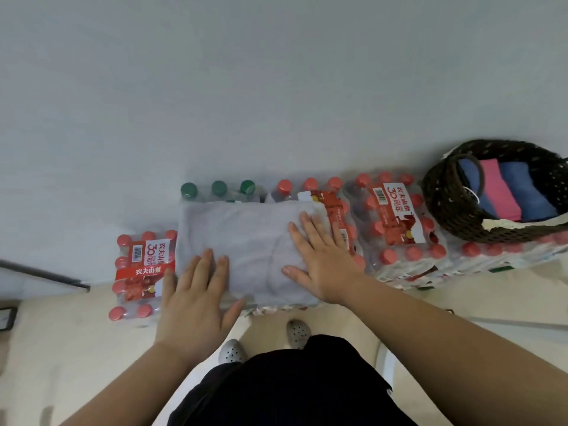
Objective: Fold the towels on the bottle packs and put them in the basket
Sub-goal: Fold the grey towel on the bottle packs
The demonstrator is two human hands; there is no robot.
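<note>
A pale grey towel [246,241] lies folded flat on top of the bottle packs [396,216] in the middle of the view. My left hand [196,299] rests flat on its near left corner, fingers straight. My right hand [319,256] presses flat on the towel's right end, fingers spread. A dark woven basket [445,210] stands on the packs at the far right. Inside it are folded towels [504,192], blue and pink, side by side.
A lower pack of red-capped bottles [138,272] sits on the floor to the left. Green-capped bottles [218,187] stand behind the towel against the pale wall. My feet in grey shoes [295,333] are on the beige floor below the packs.
</note>
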